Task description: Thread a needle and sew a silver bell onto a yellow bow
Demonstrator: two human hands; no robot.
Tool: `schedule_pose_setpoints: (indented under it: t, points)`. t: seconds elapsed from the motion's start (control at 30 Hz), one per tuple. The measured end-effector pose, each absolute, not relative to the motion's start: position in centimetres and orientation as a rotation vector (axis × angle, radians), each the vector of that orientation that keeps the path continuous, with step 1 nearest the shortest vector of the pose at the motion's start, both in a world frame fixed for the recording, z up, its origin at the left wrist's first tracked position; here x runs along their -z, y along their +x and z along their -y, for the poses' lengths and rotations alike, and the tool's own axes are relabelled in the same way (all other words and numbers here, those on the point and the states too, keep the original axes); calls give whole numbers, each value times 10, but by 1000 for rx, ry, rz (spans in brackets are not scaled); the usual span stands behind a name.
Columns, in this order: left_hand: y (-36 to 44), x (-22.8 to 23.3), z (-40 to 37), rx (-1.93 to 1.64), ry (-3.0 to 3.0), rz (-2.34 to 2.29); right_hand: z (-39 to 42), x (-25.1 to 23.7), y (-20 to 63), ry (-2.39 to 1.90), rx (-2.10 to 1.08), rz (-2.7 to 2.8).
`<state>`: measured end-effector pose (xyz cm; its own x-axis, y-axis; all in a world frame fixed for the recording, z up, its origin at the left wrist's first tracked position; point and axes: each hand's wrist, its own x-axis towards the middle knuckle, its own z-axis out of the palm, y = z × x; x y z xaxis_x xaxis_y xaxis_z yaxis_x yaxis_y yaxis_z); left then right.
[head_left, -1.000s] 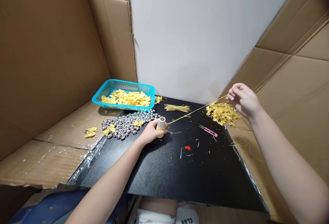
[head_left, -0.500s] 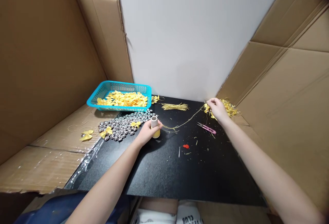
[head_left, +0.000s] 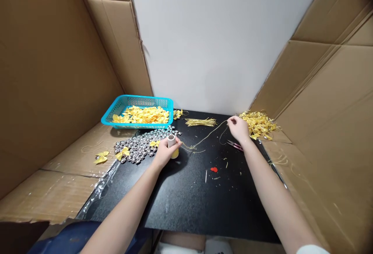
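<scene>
My left hand (head_left: 166, 152) is closed around a thread spool (head_left: 171, 140) with a white core and yellow thread, tilted a little above the black table. A thin yellowish thread (head_left: 208, 134) runs from beside the spool, sagging, up to my right hand (head_left: 238, 128), whose fingertips pinch it. A short loose end hangs below those fingers. Pink-handled thread snips (head_left: 234, 145) lie under my right wrist, partly hidden by it. Just left of the spool spreads a pile of silver beads (head_left: 136, 145), with yellow ribbon bows (head_left: 122, 153) on it.
A turquoise basket (head_left: 136, 97) of yellow bows stands at the back left. A bundle of gold strands (head_left: 201, 122) lies at the back, and a heap of yellow bows (head_left: 259, 124) at the right. Near the middle are a red piece (head_left: 214, 169) and a needle-like stick (head_left: 206, 176). Cardboard walls flank both sides.
My right hand has moved left and slightly down, away from the heap of bows, still pinching the thread. The spool in my left hand has tilted and shifted slightly left.
</scene>
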<state>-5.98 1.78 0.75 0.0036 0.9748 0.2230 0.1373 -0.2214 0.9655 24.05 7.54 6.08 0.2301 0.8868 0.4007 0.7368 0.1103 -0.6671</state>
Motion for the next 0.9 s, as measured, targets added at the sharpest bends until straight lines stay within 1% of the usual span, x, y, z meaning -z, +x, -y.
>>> schedule_pose_setpoints:
  t: [0.1,0.23,0.37,0.53,0.67,0.8,0.9]
  points:
    - [-61,-10,-17,-1328,1468,-1236,-82,-63,263,-1718,-122,1413]
    - [-61,-11,-16,-1334,1473,-1265,-87,-65,274,-1698,-125,1388]
    - [-62,-9,-16,-1337,1477,-1278,-84,-57,247,-1574,-302,1601]
    - [-63,-7,-17,-1414,1427,-1243,-62,-35,180,-1212,-624,2114]
    - [-64,-8,-16,-1457,1364,-1220,-48,-26,149,-1191,-668,2384]
    - [-63,-7,-17,-1434,1398,-1248,-49,-27,149,-1257,-665,2376]
    - [-63,-6,-17,-1397,1450,-1281,-55,-34,161,-1262,-719,2351]
